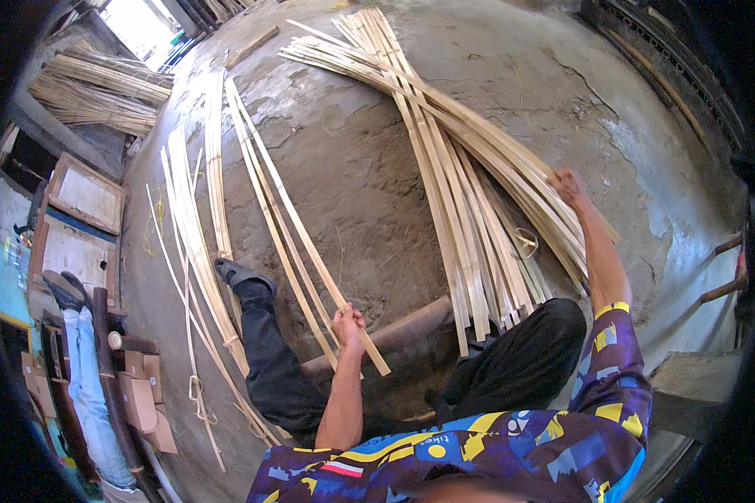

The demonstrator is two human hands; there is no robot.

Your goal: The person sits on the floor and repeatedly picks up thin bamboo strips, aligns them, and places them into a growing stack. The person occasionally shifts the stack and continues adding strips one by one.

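Note:
My left hand [348,325] is closed round a long flat bamboo strip [376,355], whose far end lies out on the floor. Two more narrow strips [270,220] lie just to its left. Off to the right, my right hand [569,188] grips the outer edge of a bamboo strip [520,151] on top of the slanting layer. That layer crosses over a fanned pile of strips [428,168], whose near ends reach my right knee. The exact number of strips in my right fingers is hidden.
Tied bamboo bundles [216,168] and loose strips [189,226] lie left of my left foot. A brown log-like beam [411,335] runs between my legs. More bamboo [101,88] is stacked at the far left. Jeans [92,394] and cardboard boxes [147,402] are at the left wall.

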